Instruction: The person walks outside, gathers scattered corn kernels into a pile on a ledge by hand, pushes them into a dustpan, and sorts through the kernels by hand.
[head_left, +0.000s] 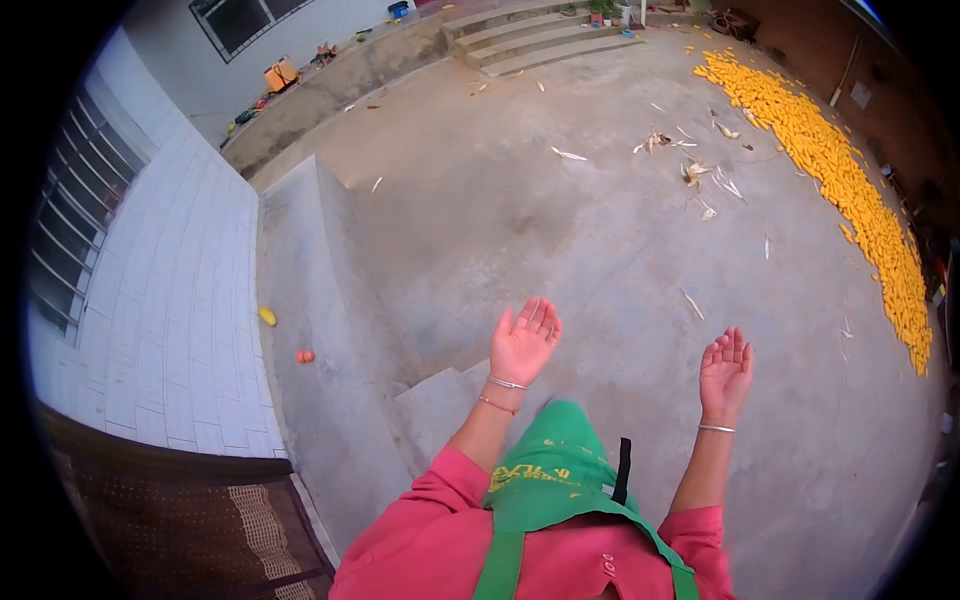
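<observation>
My left hand [525, 345] is held out in front of me, palm up, fingers spread and nothing in it. Two bands circle that wrist. To the right, my right hand [726, 375] is raised the same way, its palm showing, fingers slightly curled but apart, also holding nothing. One bracelet [716, 429] sits on the right wrist. Between my forearms hangs a green apron [555, 450] with yellow lettering, worn over a pink top [430, 530]. Neither hand touches any object; below both lies concrete.
A long heap of yellow corn cobs [840, 180] runs along the right side. Dry husks [695, 175] are scattered on the concrete yard [480, 220]. Steps [540, 40] rise at the back. On the left ledge [300, 240] lie a yellow object [267, 316] and small red objects [305, 356].
</observation>
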